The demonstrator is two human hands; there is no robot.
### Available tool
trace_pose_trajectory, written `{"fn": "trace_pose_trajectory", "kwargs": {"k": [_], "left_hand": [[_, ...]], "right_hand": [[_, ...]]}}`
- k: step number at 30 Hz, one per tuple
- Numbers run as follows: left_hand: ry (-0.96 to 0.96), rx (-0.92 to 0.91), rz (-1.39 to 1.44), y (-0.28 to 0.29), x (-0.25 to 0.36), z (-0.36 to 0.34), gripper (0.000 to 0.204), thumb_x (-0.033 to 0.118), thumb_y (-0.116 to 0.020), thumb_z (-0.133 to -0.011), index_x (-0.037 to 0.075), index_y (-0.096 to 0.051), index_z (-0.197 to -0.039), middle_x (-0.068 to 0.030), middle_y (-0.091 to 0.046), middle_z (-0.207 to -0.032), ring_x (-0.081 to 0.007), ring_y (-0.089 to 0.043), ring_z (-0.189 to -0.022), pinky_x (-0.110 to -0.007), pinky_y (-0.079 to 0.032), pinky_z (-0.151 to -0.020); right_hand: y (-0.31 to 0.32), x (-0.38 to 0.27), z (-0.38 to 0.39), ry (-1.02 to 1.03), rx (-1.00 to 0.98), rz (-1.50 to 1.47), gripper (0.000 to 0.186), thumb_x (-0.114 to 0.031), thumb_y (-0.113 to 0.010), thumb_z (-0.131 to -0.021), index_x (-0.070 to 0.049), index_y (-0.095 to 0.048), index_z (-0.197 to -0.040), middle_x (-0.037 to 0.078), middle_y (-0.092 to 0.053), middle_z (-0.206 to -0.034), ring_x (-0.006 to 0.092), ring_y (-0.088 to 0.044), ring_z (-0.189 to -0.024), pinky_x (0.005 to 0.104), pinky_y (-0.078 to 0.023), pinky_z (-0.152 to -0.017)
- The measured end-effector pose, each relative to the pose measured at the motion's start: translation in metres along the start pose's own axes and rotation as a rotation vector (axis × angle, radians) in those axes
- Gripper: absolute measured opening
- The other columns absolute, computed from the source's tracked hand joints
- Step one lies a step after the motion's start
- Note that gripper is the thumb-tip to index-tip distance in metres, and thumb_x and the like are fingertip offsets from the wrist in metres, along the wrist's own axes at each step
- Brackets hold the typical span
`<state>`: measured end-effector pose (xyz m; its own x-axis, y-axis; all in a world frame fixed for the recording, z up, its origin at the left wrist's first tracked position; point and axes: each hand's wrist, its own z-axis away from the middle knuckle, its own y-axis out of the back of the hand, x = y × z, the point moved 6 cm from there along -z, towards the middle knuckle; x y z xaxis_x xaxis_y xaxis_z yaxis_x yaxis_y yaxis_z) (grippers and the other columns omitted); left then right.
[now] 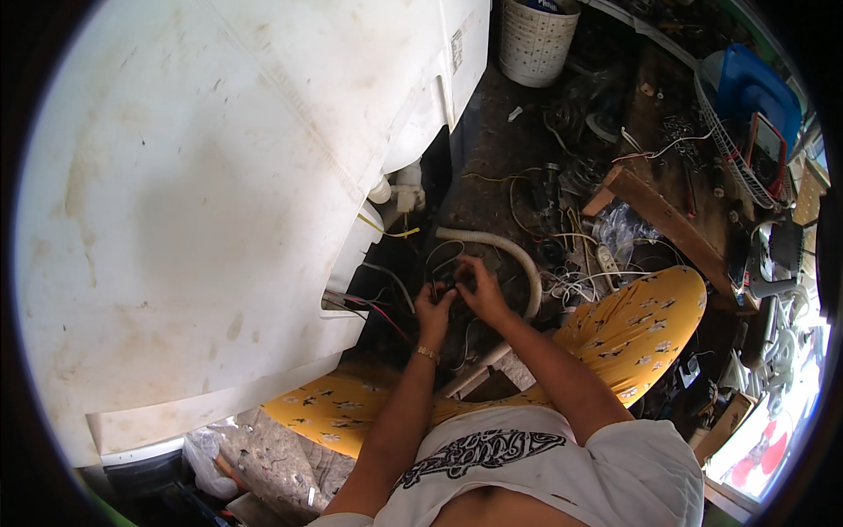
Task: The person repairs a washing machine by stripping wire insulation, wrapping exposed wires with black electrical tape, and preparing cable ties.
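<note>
My left hand (432, 305) is closed, its fingers and thumb round a small dark part (447, 283) whose kind I cannot make out. Close on its right, my right hand (480, 290) pinches at the same spot, and what lies between its fingertips is too small to name. A thin grey cable (392, 276) hangs from the opening of the large white appliance housing (189, 193) toward my hands. Red and dark wires (386, 318) come out lower down, and a yellow wire (395, 233) sticks out above. Behind my hands curves a beige corrugated hose (505, 241).
A white perforated bucket (537, 44) stands at the far side. To the right are a wooden frame (663, 224), a tangle of white cords (580, 281) and a multimeter (766, 154) by a wire basket (724, 132). My bent knee (667, 307) is beside the cords.
</note>
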<state>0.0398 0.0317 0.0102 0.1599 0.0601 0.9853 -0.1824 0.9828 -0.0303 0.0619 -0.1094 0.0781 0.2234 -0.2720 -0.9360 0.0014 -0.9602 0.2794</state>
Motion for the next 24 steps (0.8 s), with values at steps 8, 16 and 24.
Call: {"fn": "trace_pose_trajectory", "kwargs": {"k": [8, 16, 24], "left_hand": [[-0.005, -0.012, 0.044, -0.002, 0.007, -0.001, 0.017, 0.001, -0.07, -0.077, 0.003, -0.056, -0.086, 0.001, -0.056, -0.08, -0.0061, -0.05, -0.074, -0.021, -0.041, -0.066], [0.028, -0.019, 0.049, -0.008, 0.014, 0.001, 0.016, 0.002, -0.07, -0.077, 0.002, -0.057, -0.086, 0.0008, -0.058, -0.078, -0.0055, -0.05, -0.071, -0.02, -0.041, -0.063], [0.057, -0.016, 0.002, -0.002, 0.011, 0.0, 0.016, 0.003, -0.07, -0.077, 0.002, -0.058, -0.087, 0.0006, -0.058, -0.079, -0.0056, -0.051, -0.07, -0.02, -0.041, -0.063]], "right_hand": [[-0.003, -0.01, 0.003, 0.108, 0.031, 0.12, 0.055, 0.008, -0.062, -0.073, -0.008, -0.048, -0.124, 0.013, -0.058, -0.096, 0.031, -0.06, -0.091, 0.0378, -0.048, -0.078], [0.0, -0.001, 0.004, 0.037, 0.06, 0.048, 0.058, 0.009, -0.062, -0.074, -0.007, -0.045, -0.127, 0.013, -0.061, -0.091, 0.0293, -0.062, -0.086, 0.0374, -0.05, -0.077], [-0.003, -0.004, 0.002, 0.032, 0.027, 0.049, 0.056, 0.01, -0.06, -0.074, -0.006, -0.046, -0.126, 0.013, -0.06, -0.09, 0.0302, -0.062, -0.084, 0.0378, -0.049, -0.076]]}}
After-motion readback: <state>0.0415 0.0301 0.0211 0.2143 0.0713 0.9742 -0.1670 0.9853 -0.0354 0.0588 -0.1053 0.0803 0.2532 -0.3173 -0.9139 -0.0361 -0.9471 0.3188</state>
